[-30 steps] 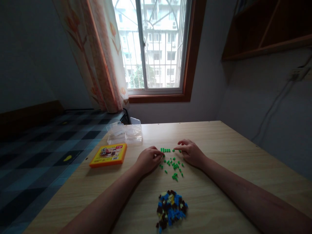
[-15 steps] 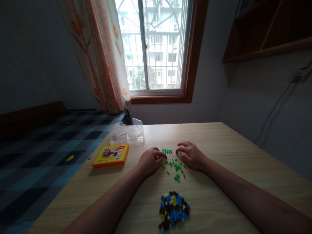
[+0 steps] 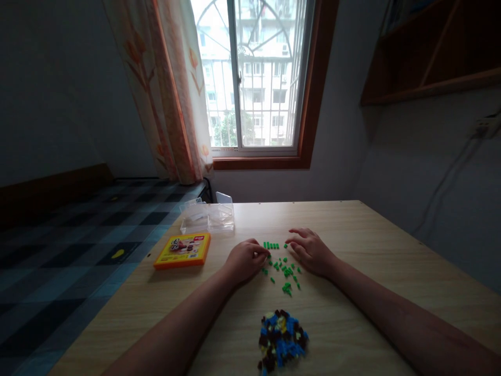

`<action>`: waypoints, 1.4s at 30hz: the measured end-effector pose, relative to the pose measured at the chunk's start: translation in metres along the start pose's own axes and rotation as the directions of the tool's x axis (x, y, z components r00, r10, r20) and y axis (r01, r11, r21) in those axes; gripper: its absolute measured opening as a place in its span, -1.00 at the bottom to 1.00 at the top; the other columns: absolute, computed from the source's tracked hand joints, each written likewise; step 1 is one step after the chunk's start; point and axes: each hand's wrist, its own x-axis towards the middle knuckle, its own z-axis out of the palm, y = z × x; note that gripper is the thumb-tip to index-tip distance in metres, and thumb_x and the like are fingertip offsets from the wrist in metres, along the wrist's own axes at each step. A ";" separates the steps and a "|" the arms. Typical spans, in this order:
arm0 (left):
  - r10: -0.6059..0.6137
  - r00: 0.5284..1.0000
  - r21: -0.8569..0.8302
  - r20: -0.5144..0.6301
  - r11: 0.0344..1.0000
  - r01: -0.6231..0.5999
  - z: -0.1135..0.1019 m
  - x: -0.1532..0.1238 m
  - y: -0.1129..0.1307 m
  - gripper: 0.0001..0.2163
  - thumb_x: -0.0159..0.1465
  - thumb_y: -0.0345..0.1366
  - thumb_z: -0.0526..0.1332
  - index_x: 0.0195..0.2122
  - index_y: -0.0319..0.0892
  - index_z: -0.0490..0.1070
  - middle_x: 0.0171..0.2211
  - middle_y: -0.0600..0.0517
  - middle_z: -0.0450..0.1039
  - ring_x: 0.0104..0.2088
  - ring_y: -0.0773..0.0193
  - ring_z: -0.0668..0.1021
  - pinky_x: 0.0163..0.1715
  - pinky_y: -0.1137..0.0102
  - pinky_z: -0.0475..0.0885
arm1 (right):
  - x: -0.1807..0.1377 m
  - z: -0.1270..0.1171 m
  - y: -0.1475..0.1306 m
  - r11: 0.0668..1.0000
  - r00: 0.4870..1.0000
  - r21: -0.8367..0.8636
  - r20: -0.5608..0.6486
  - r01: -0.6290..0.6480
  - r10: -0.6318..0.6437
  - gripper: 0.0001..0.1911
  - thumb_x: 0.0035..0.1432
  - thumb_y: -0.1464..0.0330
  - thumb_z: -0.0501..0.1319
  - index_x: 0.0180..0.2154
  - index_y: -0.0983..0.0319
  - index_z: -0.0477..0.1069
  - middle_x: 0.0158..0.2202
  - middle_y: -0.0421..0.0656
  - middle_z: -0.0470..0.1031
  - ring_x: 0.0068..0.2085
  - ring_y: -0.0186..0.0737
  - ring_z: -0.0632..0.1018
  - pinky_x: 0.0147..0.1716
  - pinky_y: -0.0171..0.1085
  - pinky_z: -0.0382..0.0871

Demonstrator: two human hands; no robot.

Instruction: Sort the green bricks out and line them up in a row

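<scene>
Small green bricks [image 3: 285, 270] lie scattered on the wooden table [image 3: 371, 271] between my hands. A short row of green bricks [image 3: 271, 245] is lined up just beyond them. My left hand [image 3: 243, 259] rests curled at the left end of that row, its fingertips pinched together by the bricks. My right hand [image 3: 310, 249] lies on the table to the right of the green bricks, fingers stretched out and slightly apart. Nearer to me sits a heap of blue, brown and yellow bricks [image 3: 281, 339].
An orange box [image 3: 182, 250] lies on the table's left side, with a clear plastic container [image 3: 207, 218] behind it. A bed with a checked cover [image 3: 78, 245] stands to the left of the table. Window, curtain and wall shelf are beyond.
My right hand's fingers have spread flatter on the table. The camera has tipped slightly, shifting everything a little down and right. My left hand stays at the row's end.
</scene>
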 end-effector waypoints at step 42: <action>0.019 1.000 0.006 -0.021 1.000 -0.019 0.000 0.001 -0.001 -0.79 0.22 -0.27 0.20 -0.24 -0.04 0.66 -0.28 0.04 0.55 -0.41 0.34 0.52 -0.35 0.46 0.35 | 0.002 0.008 0.005 0.994 0.996 -0.071 0.056 0.078 -0.075 -0.62 0.38 0.23 0.00 -0.07 0.10 0.58 0.22 -0.04 0.35 0.23 0.05 0.34 0.18 0.13 0.23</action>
